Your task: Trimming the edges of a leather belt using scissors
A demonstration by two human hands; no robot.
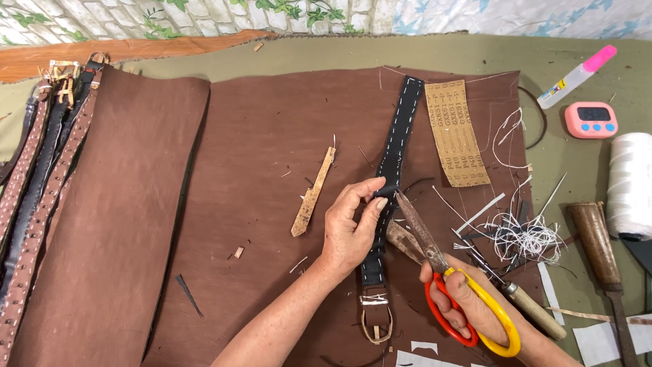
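Count: 2 hands, left hand (350, 234) + right hand (468, 299). 1 pr scissors (441, 268). 1 black strap (392, 170) w/ white stitching. 1 sandpaper strip (457, 132). 1 thread spool (629, 185), white. 1 pink timer (591, 119). 1 glue tube (577, 76), pink cap. 1 awl (523, 302), wood handle. Belts in the pile far left (34, 177): overlapped, can't count exactly.

Landmark: pink timer (591, 120), rounded, on the green table at the far right.
Screen: small dark rectangle (593, 113) on the timer's face, above three blue buttons.
Label: coloured sticker (561, 87) on the white glue tube (576, 77) with pink cap, just beyond the timer.
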